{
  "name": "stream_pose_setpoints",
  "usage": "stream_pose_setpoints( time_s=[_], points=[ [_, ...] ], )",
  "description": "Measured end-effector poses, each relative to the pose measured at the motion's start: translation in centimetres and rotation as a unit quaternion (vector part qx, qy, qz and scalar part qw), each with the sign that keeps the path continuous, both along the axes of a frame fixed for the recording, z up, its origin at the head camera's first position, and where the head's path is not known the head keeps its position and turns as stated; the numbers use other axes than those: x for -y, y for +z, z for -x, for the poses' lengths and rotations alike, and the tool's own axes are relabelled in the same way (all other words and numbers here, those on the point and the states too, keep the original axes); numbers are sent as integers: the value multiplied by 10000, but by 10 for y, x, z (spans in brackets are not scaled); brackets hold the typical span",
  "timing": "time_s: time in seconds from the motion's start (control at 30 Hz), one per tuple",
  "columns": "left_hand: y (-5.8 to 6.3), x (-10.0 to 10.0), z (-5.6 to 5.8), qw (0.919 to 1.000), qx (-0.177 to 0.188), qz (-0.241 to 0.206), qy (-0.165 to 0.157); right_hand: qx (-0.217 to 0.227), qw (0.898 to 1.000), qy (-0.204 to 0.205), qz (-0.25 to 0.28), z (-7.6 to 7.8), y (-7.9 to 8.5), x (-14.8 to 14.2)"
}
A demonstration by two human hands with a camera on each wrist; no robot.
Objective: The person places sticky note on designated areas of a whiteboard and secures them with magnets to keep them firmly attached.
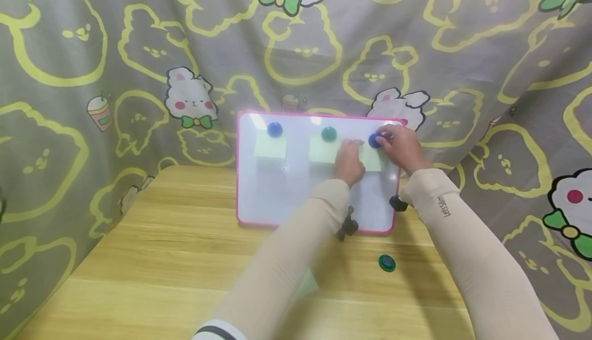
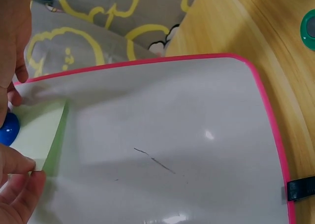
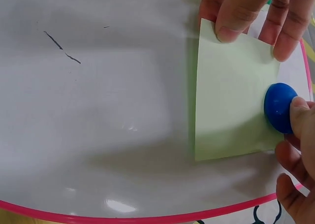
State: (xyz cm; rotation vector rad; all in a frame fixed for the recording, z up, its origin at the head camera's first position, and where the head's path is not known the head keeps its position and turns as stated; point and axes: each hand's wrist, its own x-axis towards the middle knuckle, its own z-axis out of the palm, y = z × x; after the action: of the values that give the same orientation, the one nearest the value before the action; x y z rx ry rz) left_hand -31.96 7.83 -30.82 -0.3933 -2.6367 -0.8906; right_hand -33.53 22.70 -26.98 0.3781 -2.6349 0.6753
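Note:
A pale green sticky note (image 3: 231, 96) lies against the upper right of a pink-edged whiteboard (image 1: 277, 196). My left hand (image 1: 350, 163) pinches one of its edges between thumb and fingers, and that side lifts slightly off the board. At the note's opposite end, my right hand (image 1: 404, 147) grips a round blue magnet (image 3: 279, 107) by its rim, on top of the paper. Further left, a second blue magnet (image 1: 275, 129) sits on another note (image 1: 270, 147), and a green magnet (image 1: 329, 134) on a middle note (image 1: 320, 152).
On the wooden table (image 1: 185, 247) a loose green magnet (image 1: 387, 263) lies in front of the board. Another pale green paper (image 1: 307, 285) is partly hidden by the left forearm. A black clip (image 2: 301, 188) holds the board's lower edge. Behind hangs a patterned curtain (image 1: 222, 47).

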Motion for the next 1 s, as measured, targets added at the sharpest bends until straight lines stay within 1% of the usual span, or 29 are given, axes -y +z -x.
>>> stream_pose_setpoints(
  time_s=[0.2,0.37,0.73,1.0],
  points=[
    [1,0,-1,10000,-4,-2,-20,-109,9999,-64,-113,1,1,1],
    [2,1,-4,9999,67,-98,-16,-199,9997,-20,-147,1,0,1],
    [3,2,-5,9997,164,-199,-3,-61,9999,-81,-96,0,0,2],
    [6,2,-8,9996,227,-149,37,-83,9999,-22,-108,-2,1,2]
  ],
)
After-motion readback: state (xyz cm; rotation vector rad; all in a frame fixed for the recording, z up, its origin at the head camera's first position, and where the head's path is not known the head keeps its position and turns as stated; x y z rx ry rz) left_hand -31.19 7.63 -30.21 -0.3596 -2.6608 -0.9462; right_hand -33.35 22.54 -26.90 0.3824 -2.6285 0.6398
